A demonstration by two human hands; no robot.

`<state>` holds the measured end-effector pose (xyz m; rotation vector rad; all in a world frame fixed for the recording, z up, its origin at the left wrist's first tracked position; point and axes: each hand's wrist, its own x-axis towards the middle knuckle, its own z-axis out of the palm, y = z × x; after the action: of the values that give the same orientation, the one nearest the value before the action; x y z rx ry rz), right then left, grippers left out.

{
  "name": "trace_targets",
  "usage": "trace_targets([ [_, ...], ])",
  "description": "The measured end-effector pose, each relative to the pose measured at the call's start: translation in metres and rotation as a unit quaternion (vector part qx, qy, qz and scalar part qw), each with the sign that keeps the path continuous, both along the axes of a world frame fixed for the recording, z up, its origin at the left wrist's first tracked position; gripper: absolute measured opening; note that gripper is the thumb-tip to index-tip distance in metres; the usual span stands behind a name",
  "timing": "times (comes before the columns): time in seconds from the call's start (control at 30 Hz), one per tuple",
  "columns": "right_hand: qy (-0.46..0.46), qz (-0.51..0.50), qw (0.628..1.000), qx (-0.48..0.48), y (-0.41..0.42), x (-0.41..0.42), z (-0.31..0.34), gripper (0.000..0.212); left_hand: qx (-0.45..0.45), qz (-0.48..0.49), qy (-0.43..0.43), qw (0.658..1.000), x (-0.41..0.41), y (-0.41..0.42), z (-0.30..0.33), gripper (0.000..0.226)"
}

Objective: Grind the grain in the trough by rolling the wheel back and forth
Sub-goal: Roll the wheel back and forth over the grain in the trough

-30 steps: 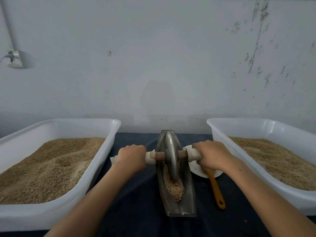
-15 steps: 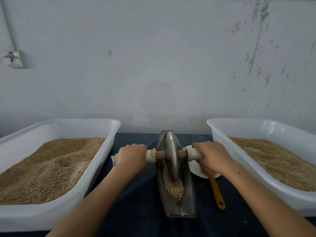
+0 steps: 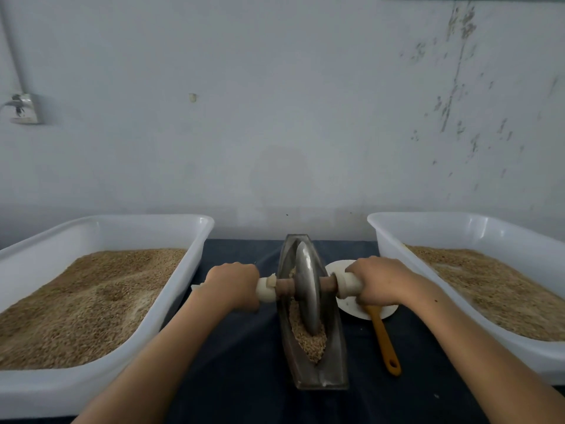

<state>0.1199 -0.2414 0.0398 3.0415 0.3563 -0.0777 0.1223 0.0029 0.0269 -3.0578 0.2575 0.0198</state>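
We grip the axle: left hand [image 3: 230,284] and right hand [image 3: 377,281] either side of the wheel [image 3: 305,289]. Wheel sits mid-trough [image 3: 331,347]; trough's long axis runs away from us; grain [image 3: 308,339] lies nearer us.

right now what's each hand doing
Left hand: closed round the white left handle of the metal grinding wheel.
Right hand: closed round the white right handle.

Dark-cloth table [image 3: 238,356]: two tubs [image 3: 195,258] [image 3: 385,237], trough [image 3: 334,347], plate [image 3: 351,307], spatula [image 3: 383,338].
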Motion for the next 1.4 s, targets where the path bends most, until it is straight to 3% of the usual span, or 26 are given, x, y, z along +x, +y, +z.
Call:
trace_targets([
  [0.17,-0.003,-0.007,1.000,0.010,0.000,-0.001,-0.001,0.022,-0.002,0.005,-0.010,1.000,0.002,0.000,-0.003,0.032],
  [0.37,-0.233,0.023,0.972,0.033,0.002,0.007,-0.025,0.017,-0.037,0.007,-0.159,0.987,0.004,-0.002,-0.016,0.010],
  [0.47,-0.273,0.028,0.961,0.036,0.002,0.010,-0.032,0.019,-0.047,0.003,-0.212,0.976,0.005,-0.002,-0.022,0.011],
  [0.6,-0.242,0.024,0.969,0.038,0.001,0.008,-0.028,0.017,-0.048,-0.005,-0.172,0.984,0.004,-0.001,-0.019,0.013],
  [0.83,-0.028,-0.004,1.000,-0.001,0.000,-0.001,-0.003,0.018,0.002,-0.002,-0.021,1.000,-0.001,0.000,-0.002,0.031],
  [0.97,0.021,-0.006,1.000,-0.004,-0.001,-0.001,0.001,0.015,0.009,-0.005,0.004,1.000,-0.001,0.001,0.000,0.036],
  [1.17,-0.016,0.001,1.000,0.004,0.000,0.001,-0.003,0.017,-0.008,-0.004,-0.001,1.000,0.003,0.002,-0.003,0.034],
  [1.4,-0.181,0.042,0.982,0.036,0.002,0.003,-0.016,0.018,-0.036,-0.004,-0.087,0.996,0.008,0.003,-0.014,0.015],
])
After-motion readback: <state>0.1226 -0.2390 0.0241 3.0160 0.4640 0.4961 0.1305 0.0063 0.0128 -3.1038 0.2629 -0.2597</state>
